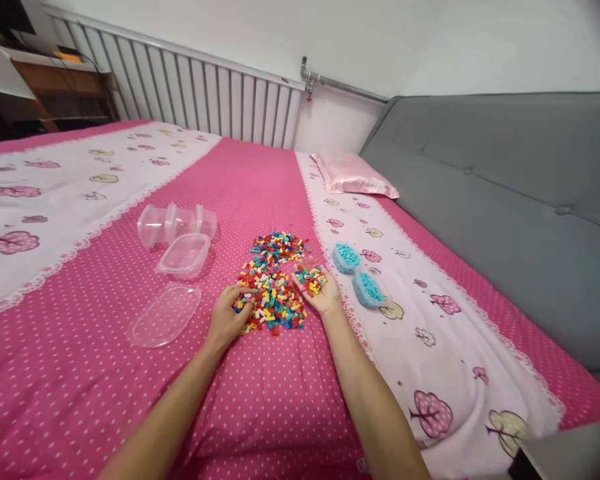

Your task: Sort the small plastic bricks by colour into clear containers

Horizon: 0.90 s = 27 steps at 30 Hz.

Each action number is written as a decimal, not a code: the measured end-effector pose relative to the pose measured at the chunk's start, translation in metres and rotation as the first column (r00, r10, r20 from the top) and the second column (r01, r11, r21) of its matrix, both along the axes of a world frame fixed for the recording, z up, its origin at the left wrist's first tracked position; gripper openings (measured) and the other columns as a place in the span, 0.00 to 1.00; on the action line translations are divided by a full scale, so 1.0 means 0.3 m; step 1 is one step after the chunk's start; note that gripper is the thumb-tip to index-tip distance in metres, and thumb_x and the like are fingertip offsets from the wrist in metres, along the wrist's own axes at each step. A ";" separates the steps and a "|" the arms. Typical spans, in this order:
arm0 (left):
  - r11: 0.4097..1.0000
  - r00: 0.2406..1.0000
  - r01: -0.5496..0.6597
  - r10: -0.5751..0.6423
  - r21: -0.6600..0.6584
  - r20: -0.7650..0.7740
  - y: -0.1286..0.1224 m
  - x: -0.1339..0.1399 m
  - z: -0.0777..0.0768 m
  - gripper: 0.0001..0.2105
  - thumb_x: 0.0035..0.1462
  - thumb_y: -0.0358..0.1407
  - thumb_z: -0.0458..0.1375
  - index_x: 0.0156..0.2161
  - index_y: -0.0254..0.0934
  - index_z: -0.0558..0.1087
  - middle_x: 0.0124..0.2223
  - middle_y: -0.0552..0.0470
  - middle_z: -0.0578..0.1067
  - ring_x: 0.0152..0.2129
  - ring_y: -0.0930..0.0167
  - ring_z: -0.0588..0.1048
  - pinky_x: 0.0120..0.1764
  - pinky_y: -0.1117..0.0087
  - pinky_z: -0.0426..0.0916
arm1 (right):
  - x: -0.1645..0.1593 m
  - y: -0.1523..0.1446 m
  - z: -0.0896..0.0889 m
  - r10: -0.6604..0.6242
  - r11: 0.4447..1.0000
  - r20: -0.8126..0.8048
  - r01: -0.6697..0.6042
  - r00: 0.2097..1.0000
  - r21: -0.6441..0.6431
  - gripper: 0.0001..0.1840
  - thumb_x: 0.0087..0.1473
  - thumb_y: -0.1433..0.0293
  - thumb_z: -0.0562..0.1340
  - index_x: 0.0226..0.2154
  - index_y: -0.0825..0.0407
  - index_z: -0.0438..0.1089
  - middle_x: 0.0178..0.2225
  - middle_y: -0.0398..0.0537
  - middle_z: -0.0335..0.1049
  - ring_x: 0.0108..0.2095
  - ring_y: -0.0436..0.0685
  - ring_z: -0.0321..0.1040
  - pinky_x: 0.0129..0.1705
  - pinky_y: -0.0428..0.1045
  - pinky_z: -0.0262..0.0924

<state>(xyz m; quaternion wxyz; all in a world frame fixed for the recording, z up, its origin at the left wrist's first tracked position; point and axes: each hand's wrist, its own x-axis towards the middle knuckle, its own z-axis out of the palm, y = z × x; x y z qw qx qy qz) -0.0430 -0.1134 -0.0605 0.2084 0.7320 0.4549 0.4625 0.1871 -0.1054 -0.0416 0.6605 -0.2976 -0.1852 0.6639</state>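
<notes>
A heap of small coloured toy bricks (275,297) in red, yellow, blue, white and green lies on the pink dotted bedspread, with a second heap (280,247) touching it behind. My right hand (325,293) is palm up at the heap's right side, cupping a handful of mixed bricks (311,279). At the left edge of the front heap, my left hand (230,313) rests with curled fingers among the bricks. Whatever may be between those fingertips is hidden. Two clear tubs of turquoise pieces, a rear tub (347,258) and a front tub (369,290), stand right of my right hand.
Left of the heaps lie several nested clear containers (177,223) on their side, a shallow clear container (185,255) and a flat clear lid (165,315). A pink pillow (353,175) lies farther back, beside the grey padded headboard (505,173). A radiator (195,87) lines the wall.
</notes>
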 end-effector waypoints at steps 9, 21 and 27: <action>1.000 0.997 -0.011 0.013 0.024 -0.070 -0.022 0.007 0.019 0.12 0.48 0.42 0.57 0.37 0.39 0.72 0.43 0.47 0.71 0.44 0.65 0.68 0.47 0.61 0.63 | -0.029 0.072 0.035 -0.148 0.989 0.287 0.147 0.946 0.023 0.13 0.50 0.59 0.56 0.34 0.49 0.68 0.40 0.46 0.72 0.45 0.53 0.66 0.45 0.51 0.63; 0.987 0.928 0.032 0.028 0.155 -0.372 -0.011 0.027 0.023 0.27 0.45 0.51 0.57 0.50 0.43 0.68 0.55 0.47 0.66 0.54 0.59 0.59 0.54 0.53 0.53 | 0.065 0.119 0.080 -0.115 0.993 0.785 0.087 0.608 0.078 0.10 0.42 0.67 0.62 0.32 0.51 0.71 0.33 0.44 0.73 0.37 0.52 0.68 0.48 0.53 0.58; 0.993 0.921 0.045 0.001 0.109 -0.389 0.033 0.052 0.055 0.30 0.47 0.51 0.55 0.54 0.40 0.62 0.57 0.44 0.62 0.54 0.60 0.60 0.55 0.52 0.51 | 0.065 0.205 0.076 -0.030 0.999 0.934 -0.013 0.356 0.037 0.06 0.38 0.75 0.62 0.24 0.51 0.72 0.25 0.41 0.72 0.30 0.53 0.67 0.45 0.57 0.60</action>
